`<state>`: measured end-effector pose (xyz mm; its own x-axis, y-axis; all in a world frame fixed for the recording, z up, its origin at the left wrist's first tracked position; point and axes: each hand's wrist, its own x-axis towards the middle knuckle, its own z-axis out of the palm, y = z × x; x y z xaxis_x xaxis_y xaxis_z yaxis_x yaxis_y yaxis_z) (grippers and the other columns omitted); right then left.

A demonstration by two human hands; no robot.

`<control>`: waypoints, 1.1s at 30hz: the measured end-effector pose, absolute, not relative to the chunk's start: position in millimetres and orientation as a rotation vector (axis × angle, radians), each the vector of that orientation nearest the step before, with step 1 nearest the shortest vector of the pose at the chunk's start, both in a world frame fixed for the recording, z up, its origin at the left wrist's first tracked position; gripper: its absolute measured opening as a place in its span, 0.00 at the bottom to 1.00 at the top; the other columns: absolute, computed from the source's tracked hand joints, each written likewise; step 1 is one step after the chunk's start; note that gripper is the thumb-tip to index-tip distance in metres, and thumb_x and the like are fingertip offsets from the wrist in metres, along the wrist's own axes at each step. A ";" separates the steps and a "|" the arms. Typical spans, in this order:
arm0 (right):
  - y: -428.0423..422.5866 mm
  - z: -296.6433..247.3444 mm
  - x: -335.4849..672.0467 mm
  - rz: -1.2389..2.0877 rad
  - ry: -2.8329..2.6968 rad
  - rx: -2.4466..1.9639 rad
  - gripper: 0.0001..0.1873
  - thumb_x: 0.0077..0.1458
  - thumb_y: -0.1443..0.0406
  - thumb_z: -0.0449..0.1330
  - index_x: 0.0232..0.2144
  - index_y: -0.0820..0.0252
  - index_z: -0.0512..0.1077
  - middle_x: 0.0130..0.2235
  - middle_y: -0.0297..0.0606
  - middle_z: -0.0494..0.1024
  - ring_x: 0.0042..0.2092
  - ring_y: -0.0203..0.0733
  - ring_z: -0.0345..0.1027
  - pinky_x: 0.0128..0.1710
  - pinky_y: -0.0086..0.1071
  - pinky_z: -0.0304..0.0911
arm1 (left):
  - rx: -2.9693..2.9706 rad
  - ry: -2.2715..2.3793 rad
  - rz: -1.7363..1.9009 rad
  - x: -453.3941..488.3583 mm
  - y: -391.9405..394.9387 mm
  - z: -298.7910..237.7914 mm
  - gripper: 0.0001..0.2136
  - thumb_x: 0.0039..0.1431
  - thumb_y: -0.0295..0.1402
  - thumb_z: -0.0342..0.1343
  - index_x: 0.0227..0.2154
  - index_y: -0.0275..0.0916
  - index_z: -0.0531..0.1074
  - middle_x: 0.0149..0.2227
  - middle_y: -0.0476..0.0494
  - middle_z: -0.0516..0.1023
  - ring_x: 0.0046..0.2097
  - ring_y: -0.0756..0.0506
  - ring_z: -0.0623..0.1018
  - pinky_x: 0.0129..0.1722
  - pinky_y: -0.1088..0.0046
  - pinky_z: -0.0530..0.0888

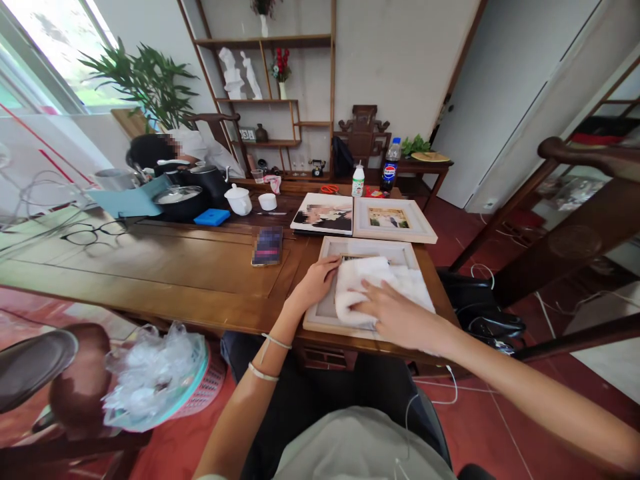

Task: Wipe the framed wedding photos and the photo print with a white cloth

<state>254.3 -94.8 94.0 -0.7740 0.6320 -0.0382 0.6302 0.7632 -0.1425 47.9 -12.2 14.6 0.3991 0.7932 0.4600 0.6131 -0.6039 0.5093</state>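
Wiping looks unfinished: right hand's (399, 317) grip holds a white cloth (371, 272) over a picture frame (324, 314); left hand (316, 283), fingers outstretched, rests at nine o'clock.

Cola bottle (391, 167) near white bottle (359, 181)

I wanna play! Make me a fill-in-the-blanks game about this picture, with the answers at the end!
1. The rumpled white cloth on the pale rectangular wooden frame lies under the person's ____ hand.
2. The person's left arm wears ____ thin, pale bracelets.
3. The tall plastic bottle of dark drink has a ____ cap.
4. From the person's seat, the black-rimmed eyeglasses lie to the ____ of the white lidded pot.

Answers: right; two; blue; left.
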 end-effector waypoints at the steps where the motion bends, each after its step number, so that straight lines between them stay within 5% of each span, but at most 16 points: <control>1: -106.0 100.2 257.3 0.290 -2.941 -1.010 0.34 0.42 0.78 0.49 0.51 0.55 0.69 0.59 0.41 0.65 0.62 0.53 0.50 0.56 0.52 0.51 | 2.401 1.243 1.004 47.7 -12.2 14.3 0.16 0.59 0.21 0.46 0.47 0.34 0.73 0.54 0.37 0.73 0.56 0.42 0.72 0.58 0.62 0.67; 8: -90.0 111.3 280.0 0.428 -2.777 -1.442 0.31 0.46 0.76 0.48 0.52 0.56 0.70 0.48 0.42 0.76 0.50 0.51 0.67 0.48 0.41 0.62 | 2.381 1.258 0.996 47.4 -14.4 15.0 0.16 0.59 0.22 0.46 0.47 0.34 0.74 0.55 0.38 0.72 0.56 0.43 0.72 0.59 0.64 0.66; 15: -95.2 87.8 220.0 0.141 -2.800 -1.375 0.25 0.48 0.74 0.49 0.48 0.60 0.72 0.58 0.47 0.67 0.60 0.60 0.53 0.53 0.57 0.53 | 2.322 1.214 1.055 47.0 -7.8 11.4 0.17 0.56 0.19 0.48 0.45 0.35 0.75 0.53 0.39 0.74 0.54 0.43 0.73 0.57 0.64 0.68; 21: -129.0 66.6 185.1 0.083 -2.772 -1.245 0.21 0.52 0.72 0.49 0.47 0.67 0.73 0.64 0.54 0.54 0.65 0.63 0.40 0.59 0.59 0.42 | 2.327 1.204 1.024 42.5 -0.4 9.3 0.17 0.55 0.20 0.49 0.45 0.38 0.75 0.52 0.41 0.75 0.54 0.43 0.74 0.56 0.63 0.69; 33: -140.7 81.5 291.3 0.023 -2.745 -1.499 0.26 0.42 0.76 0.48 0.42 0.60 0.76 0.63 0.42 0.59 0.65 0.52 0.46 0.61 0.55 0.43 | 2.365 1.250 0.993 43.8 -12.5 15.4 0.16 0.59 0.22 0.47 0.47 0.34 0.74 0.54 0.38 0.73 0.55 0.43 0.72 0.58 0.64 0.67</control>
